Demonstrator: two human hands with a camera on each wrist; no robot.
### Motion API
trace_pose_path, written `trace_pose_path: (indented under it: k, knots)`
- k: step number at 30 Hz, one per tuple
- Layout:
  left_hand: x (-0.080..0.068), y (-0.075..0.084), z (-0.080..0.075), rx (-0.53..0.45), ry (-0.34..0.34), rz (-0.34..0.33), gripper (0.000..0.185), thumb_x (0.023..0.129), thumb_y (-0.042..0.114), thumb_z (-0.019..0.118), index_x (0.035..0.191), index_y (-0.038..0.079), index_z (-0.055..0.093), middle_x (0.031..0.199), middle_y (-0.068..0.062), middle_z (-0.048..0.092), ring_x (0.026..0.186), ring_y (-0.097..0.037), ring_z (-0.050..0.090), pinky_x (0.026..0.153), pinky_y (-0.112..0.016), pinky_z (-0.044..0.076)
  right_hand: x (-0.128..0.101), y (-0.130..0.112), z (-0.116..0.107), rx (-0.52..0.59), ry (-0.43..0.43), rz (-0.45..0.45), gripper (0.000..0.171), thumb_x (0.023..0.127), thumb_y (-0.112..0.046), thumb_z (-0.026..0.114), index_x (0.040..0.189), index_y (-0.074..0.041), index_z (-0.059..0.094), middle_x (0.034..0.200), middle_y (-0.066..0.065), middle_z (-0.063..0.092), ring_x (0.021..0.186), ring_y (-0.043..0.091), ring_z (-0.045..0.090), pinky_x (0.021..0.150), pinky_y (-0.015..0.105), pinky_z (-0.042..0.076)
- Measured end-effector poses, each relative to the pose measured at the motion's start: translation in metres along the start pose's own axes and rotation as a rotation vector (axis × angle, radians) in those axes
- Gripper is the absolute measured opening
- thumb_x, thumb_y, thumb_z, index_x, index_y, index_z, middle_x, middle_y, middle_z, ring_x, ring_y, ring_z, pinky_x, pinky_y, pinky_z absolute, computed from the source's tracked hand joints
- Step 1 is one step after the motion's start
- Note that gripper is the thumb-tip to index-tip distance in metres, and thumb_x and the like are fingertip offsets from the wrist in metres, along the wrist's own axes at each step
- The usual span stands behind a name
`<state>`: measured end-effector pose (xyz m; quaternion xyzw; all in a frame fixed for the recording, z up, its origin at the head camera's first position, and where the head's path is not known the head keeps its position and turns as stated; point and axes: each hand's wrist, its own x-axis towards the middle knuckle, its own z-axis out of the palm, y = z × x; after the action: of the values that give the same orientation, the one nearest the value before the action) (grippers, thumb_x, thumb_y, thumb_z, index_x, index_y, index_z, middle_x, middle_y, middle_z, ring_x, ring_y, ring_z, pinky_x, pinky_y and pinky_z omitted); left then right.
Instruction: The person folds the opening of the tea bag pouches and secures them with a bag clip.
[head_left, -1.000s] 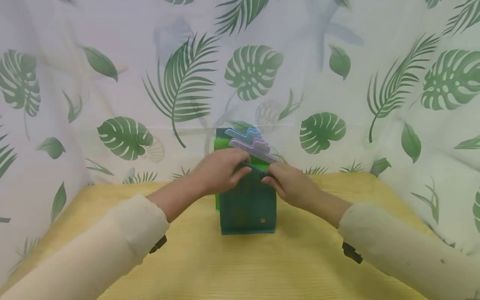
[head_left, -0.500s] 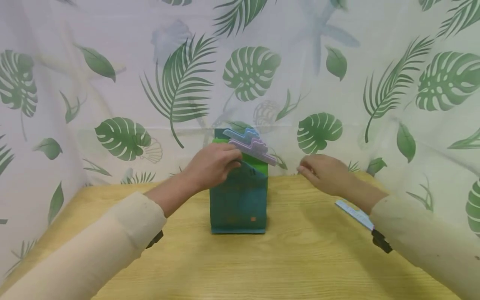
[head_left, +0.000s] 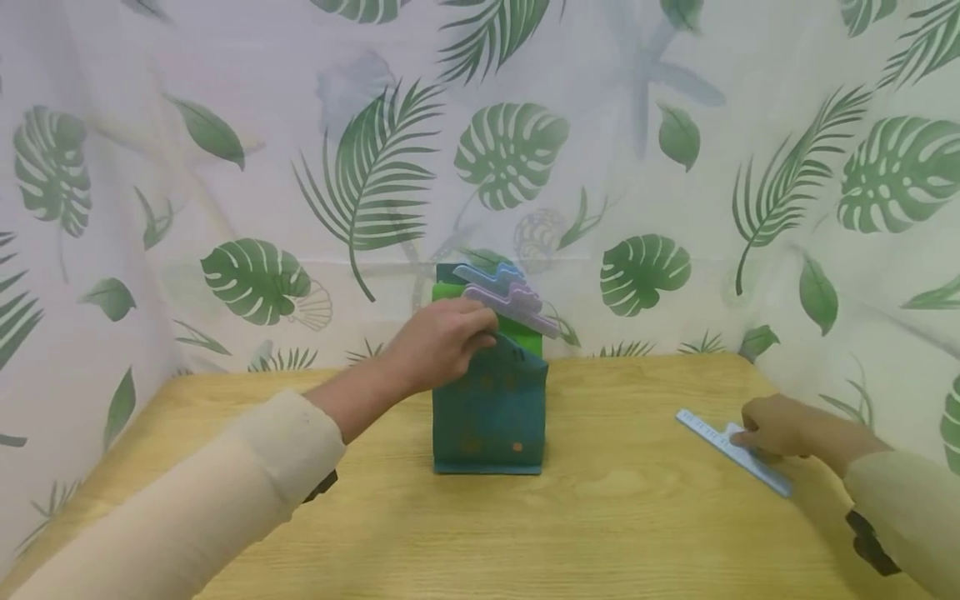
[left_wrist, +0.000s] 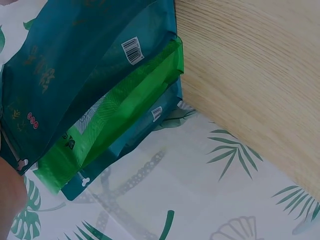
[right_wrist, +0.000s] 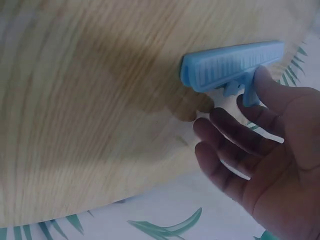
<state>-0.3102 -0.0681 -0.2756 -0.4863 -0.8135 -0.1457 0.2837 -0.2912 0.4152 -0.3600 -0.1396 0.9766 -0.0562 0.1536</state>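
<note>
At the table's middle stands a dark teal pouch bag point(head_left: 487, 417). My left hand point(head_left: 446, 342) pinches its folded top at the left corner. Over on the right, my right hand point(head_left: 787, 429) is at a light blue bag clip point(head_left: 705, 433) on the table. In the right wrist view, thumb and index finger pinch the handle of that clip point(right_wrist: 235, 62), while the other fingers are spread loosely below. The left wrist view has the teal bag point(left_wrist: 100, 65) from the side, with only part of the left hand point(left_wrist: 12, 192) showing.
Close behind the front bag stand a bright green bag point(left_wrist: 135, 95) and another teal bag point(left_wrist: 127, 145). A purple clip point(head_left: 517, 308) and a blue clip point(head_left: 491, 277) slant across their tops. A leaf-print cloth point(head_left: 510, 158) hangs behind the wooden table point(head_left: 615, 533).
My right hand has left the bag's top, moved right and down, and taken hold of the blue bag clip. The left hand keeps its grip on the bag.
</note>
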Motion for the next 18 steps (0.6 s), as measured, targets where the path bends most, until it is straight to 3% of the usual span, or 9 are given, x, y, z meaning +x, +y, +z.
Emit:
trace_pose_path:
  k: [5, 10, 13, 18]
  knots:
    - [-0.001, 0.002, 0.000, 0.000, -0.048, -0.058, 0.006, 0.095, 0.010, 0.068, 0.092, 0.006, 0.065, 0.088, -0.004, 0.068, 0.081, -0.018, 0.064, 0.076, -0.031, 0.053, 0.010, -0.006, 0.003, 0.033, 0.138, -0.152, 0.027, 0.095, -0.024, 0.067, 0.076, -0.013, 0.052, 0.064, -0.007, 0.051, 0.052, 0.004, 0.045, 0.050, 0.022, 0.038]
    - [0.000, 0.003, -0.001, 0.006, -0.065, -0.077, 0.007, 0.095, 0.013, 0.068, 0.093, 0.006, 0.067, 0.088, -0.004, 0.070, 0.083, -0.019, 0.065, 0.078, -0.033, 0.053, 0.020, -0.030, -0.014, 0.020, 0.299, -0.244, 0.024, 0.094, -0.021, 0.070, 0.078, -0.013, 0.054, 0.063, -0.009, 0.047, 0.054, 0.002, 0.039, 0.053, 0.023, 0.035]
    - [0.001, 0.003, -0.002, 0.002, -0.075, -0.095, 0.008, 0.094, 0.014, 0.069, 0.094, 0.006, 0.068, 0.089, -0.004, 0.071, 0.084, -0.019, 0.066, 0.079, -0.034, 0.053, 0.022, -0.054, -0.029, 0.031, 0.372, -0.275, 0.019, 0.094, -0.021, 0.070, 0.093, -0.005, 0.059, 0.066, -0.008, 0.051, 0.056, 0.001, 0.042, 0.055, 0.024, 0.040]
    - [0.002, 0.005, -0.006, -0.017, -0.114, -0.144, 0.010, 0.095, 0.016, 0.069, 0.096, 0.006, 0.069, 0.092, -0.005, 0.071, 0.088, -0.019, 0.066, 0.080, -0.034, 0.053, 0.024, -0.096, -0.054, 0.026, 0.475, -0.342, 0.033, 0.094, -0.022, 0.071, 0.115, 0.003, 0.064, 0.075, -0.009, 0.062, 0.063, 0.001, 0.051, 0.062, 0.027, 0.046]
